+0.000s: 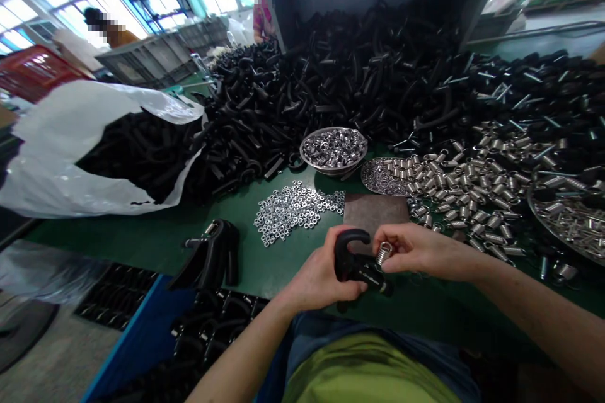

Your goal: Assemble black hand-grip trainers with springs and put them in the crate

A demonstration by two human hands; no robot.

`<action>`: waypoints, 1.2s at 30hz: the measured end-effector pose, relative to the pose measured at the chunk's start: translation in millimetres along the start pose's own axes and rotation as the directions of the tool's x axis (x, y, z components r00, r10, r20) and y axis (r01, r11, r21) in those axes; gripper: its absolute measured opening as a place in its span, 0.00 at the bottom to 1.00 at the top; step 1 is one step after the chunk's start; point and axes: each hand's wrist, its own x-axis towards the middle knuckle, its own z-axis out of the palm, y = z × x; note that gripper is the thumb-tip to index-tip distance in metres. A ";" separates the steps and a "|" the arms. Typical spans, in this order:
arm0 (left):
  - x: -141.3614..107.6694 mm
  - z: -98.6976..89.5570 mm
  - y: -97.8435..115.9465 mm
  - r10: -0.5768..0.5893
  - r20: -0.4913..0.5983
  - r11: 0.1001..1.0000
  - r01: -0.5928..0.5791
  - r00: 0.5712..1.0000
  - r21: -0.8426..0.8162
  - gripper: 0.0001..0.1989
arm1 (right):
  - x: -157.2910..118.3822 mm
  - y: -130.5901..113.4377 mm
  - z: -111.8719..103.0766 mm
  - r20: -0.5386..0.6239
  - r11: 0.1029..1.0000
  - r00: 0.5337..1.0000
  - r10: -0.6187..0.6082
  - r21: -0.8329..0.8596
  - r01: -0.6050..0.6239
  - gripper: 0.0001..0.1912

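My left hand (317,274) is wrapped round a black hooked part (347,258), low in the middle of the view. Between the fingertips of my right hand (409,250) is a silver coil spring (384,253), close to the hooked part's right side. Just beyond both hands lies a flat metal plate (375,211). A pile of small silver nuts (293,208) spreads to its left on the green table (255,271). Many loose springs (467,192) lie to the right.
A bowl of metal pieces (334,150) stands behind the plate. Black parts (265,107) are heaped across the back. A white bag (51,157) is at left, a blue-edged crate (137,334) below. Two people (265,16) are in the background.
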 end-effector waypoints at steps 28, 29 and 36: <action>10.5 35.2 -16.6 0.054 -0.180 0.988 -0.078 0.982 -0.131 0.43 | 5.4 17.0 34.2 -0.345 0.937 0.934 -0.090 -0.347 -0.038 0.11; 10.6 34.9 -18.0 0.076 -0.168 0.991 -0.093 0.983 -0.100 0.43 | 4.3 16.1 34.7 -0.327 0.919 0.940 -0.093 -0.391 -0.044 0.11; 13.3 35.4 -20.3 0.139 -0.140 0.990 -0.137 0.980 0.023 0.42 | 2.0 11.4 35.4 -0.278 0.770 0.957 -0.083 -0.628 -0.115 0.13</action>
